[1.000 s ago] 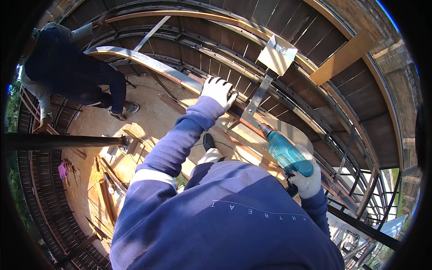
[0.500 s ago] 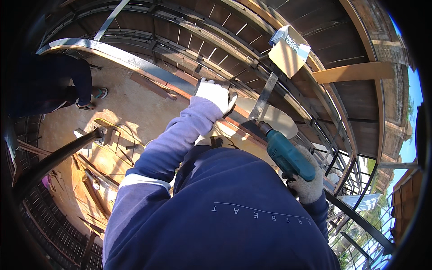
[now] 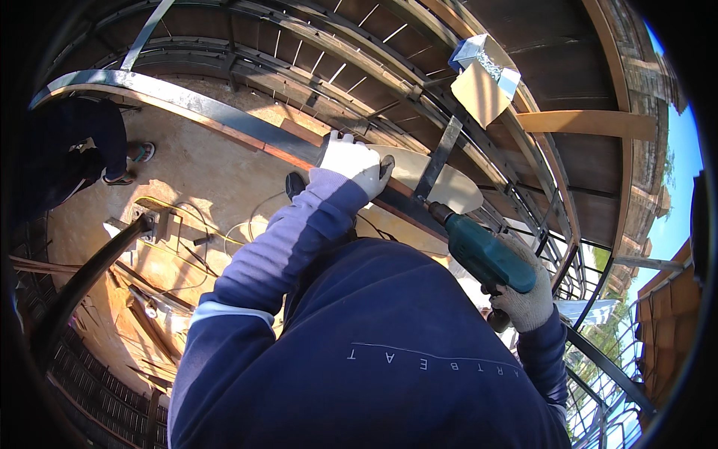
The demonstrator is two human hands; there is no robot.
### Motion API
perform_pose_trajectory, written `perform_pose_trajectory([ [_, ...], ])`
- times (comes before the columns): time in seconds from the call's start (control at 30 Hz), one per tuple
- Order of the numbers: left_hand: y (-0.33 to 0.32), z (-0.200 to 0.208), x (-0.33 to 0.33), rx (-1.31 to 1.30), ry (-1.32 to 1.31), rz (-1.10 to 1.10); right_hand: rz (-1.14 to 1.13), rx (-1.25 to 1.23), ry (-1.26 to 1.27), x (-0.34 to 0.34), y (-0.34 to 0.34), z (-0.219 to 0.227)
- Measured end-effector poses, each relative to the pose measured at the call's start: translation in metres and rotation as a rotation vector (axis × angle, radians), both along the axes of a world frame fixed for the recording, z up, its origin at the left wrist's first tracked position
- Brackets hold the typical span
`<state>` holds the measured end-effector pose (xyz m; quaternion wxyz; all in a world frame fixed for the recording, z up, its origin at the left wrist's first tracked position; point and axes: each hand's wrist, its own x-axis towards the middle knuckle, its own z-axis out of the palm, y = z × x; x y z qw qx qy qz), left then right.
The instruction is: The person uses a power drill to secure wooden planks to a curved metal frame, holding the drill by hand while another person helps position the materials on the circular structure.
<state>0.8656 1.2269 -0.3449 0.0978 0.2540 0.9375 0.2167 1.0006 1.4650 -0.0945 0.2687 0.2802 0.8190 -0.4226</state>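
Note:
My left hand [image 3: 353, 165], in a white work glove, is wrapped over the dark metal beam [image 3: 288, 142] with reddish wood along its side. The thumb lies along the near side. In my gloved right hand [image 3: 529, 301] is a teal power drill [image 3: 486, 251], held by its handle. Its tip points left at the joint where a short dark metal crosspiece [image 3: 441, 153] meets the beam. Whether the bit touches the metal is too small to tell. The drill's trigger is hidden by my hand.
An open box of small metal fasteners [image 3: 490, 69] sits on the slatted structure beyond the beam. Below left is a sandy floor [image 3: 179, 165] with cables, tools and wood pieces. Another person [image 3: 75, 142] stands at the far left. A dark slanting bar [image 3: 90, 280] crosses the lower left.
My view has shifted slightly, so the beam, floor and other person sit further left. The drill and right hand appear a little lower and to the right. Both hands keep their holds.

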Motion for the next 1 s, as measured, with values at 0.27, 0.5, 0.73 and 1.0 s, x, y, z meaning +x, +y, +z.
perform_pose_trajectory([
  [0.27,0.003,0.001,0.001,0.074,-0.145,0.022,0.101,-0.009,-0.107,-0.049,-0.011,0.015],
  [0.5,-0.001,0.001,-0.001,0.084,-0.111,0.041,-0.192,-0.075,-0.206,-0.056,-0.025,0.012],
  [0.73,0.001,-0.007,0.001,0.114,-0.126,0.069,-0.034,0.029,-0.118,-0.057,-0.025,0.01],
  [1.0,0.002,-0.005,-0.001,0.068,-0.147,0.035,-0.015,0.015,-0.158,-0.068,-0.026,0.013],
])
